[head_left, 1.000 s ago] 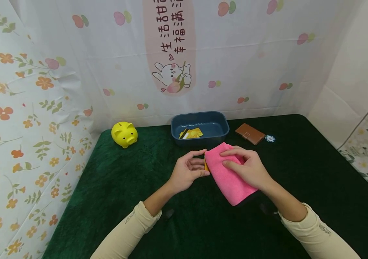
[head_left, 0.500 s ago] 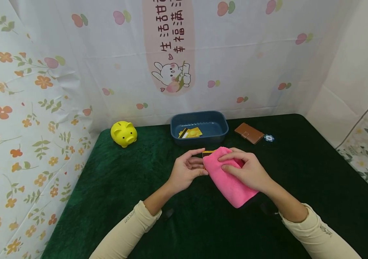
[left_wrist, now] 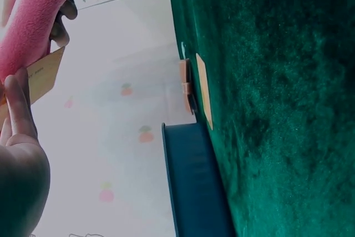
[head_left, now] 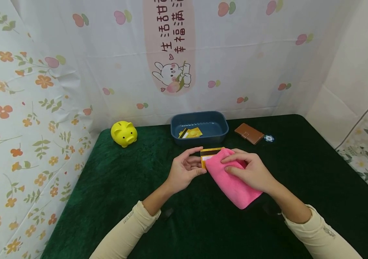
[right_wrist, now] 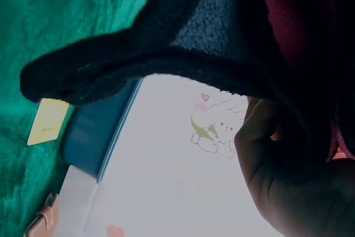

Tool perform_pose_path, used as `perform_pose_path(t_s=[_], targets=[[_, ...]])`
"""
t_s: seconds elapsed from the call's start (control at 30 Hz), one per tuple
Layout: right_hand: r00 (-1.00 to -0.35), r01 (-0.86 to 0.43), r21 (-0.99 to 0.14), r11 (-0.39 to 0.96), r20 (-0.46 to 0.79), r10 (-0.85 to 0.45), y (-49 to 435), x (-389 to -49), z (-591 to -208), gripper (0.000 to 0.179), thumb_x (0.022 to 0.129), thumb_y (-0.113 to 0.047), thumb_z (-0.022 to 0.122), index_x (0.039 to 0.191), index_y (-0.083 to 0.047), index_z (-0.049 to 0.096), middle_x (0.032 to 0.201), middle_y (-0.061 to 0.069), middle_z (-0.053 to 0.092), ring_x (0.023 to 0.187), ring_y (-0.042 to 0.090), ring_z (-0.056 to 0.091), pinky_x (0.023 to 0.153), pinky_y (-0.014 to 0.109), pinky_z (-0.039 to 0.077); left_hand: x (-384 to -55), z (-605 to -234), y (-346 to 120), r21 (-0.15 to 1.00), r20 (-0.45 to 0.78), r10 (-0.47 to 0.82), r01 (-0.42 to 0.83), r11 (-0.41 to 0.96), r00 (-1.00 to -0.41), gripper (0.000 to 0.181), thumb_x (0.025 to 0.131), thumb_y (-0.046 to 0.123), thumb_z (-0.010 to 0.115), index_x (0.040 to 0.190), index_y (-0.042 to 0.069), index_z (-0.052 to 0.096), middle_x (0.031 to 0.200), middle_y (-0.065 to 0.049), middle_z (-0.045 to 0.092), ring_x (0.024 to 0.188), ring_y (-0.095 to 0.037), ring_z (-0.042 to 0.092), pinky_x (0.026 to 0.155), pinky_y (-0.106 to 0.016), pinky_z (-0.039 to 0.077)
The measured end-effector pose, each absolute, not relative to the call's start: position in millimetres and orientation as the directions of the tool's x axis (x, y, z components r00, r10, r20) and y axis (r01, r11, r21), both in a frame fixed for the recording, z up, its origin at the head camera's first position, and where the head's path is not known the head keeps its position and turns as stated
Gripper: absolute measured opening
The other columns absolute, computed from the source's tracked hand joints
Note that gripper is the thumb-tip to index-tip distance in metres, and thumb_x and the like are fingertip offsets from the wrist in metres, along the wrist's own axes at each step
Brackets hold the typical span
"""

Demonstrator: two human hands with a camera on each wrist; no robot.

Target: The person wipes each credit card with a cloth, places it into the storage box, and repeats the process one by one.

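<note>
My left hand (head_left: 184, 169) pinches a yellow bank card (head_left: 207, 153) between thumb and fingers. The card's dark stripe and white strip face the head camera. A folded pink cloth (head_left: 232, 190) covers the card's right part. Bunched in my right hand (head_left: 253, 172), the cloth rests against the card, and my thumb and fingers grip it. Its dark underside (right_wrist: 205, 26) fills much of the right wrist view. In the left wrist view the card (left_wrist: 47, 73) sticks out beyond the fingers, partly behind the cloth.
Beyond my hands stands a blue basin (head_left: 200, 141) holding several yellow cards (head_left: 192, 133). Another yellow card (right_wrist: 48, 123) lies on the green tabletop (head_left: 132, 172) near it. A yellow piggy bank (head_left: 124, 133) is at left. A brown wallet (head_left: 248, 133) touches a poker chip (head_left: 269, 138) at right.
The card has turned from nearly edge-on to show more of its striped face. Both hands stay close to where they were, while the cloth has slid slightly right and down.
</note>
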State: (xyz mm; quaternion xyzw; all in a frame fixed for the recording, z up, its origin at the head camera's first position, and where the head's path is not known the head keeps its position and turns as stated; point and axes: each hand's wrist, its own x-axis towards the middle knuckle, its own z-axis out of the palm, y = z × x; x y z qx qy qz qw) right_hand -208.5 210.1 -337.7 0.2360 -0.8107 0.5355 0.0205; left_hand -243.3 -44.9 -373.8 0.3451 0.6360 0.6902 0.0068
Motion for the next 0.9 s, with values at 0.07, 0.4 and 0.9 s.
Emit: perform_pose_path(t_s=[0.07, 0.4, 0.9], targets=[[-0.890, -0.408, -0.854, 0.324, 0.293, -0.348, 212.3, -208.7, -338.6, 0.020, 0.093, -0.005, 0.067, 0.112, -0.009, 0.072, 0.133, 0.012, 0.057, 0.099, 0.027, 0.058, 0.070, 0.033, 0.058, -242.7, -372.7, -46.3, 0.878, 0.476, 0.440, 0.435, -0.198, -0.761, 0.058, 0.087, -0.011, 0.069, 0.139, -0.004, 0.046, 0.114, -0.031, 0.066, 0.093, -0.017, 0.068, 0.081, -0.032, 0.059], [-0.903, -0.413, -0.835, 0.362, 0.326, -0.279, 223.0, -209.7, -344.4, 0.021, 0.093, -0.004, 0.068, 0.113, -0.006, 0.072, 0.130, 0.013, 0.059, 0.095, 0.020, 0.059, 0.063, 0.032, 0.058, -237.0, -370.1, -55.2, 0.879, 0.476, 0.428, 0.430, -0.207, -0.768, 0.058, 0.087, -0.014, 0.066, 0.139, -0.005, 0.043, 0.113, -0.033, 0.065, 0.092, -0.019, 0.070, 0.078, -0.030, 0.060], [-0.943, -0.330, -0.858, 0.393, 0.315, -0.105, 231.3, -212.4, -339.6, 0.024, 0.094, -0.010, 0.068, 0.117, -0.002, 0.069, 0.110, -0.013, 0.062, 0.074, 0.017, 0.064, 0.060, 0.029, 0.058, -235.7, -370.4, -57.6, 0.888, 0.461, 0.449, 0.397, -0.233, -0.765, 0.057, 0.089, -0.011, 0.066, 0.140, -0.004, 0.042, 0.114, -0.033, 0.064, 0.093, -0.020, 0.070, 0.079, -0.032, 0.060]])
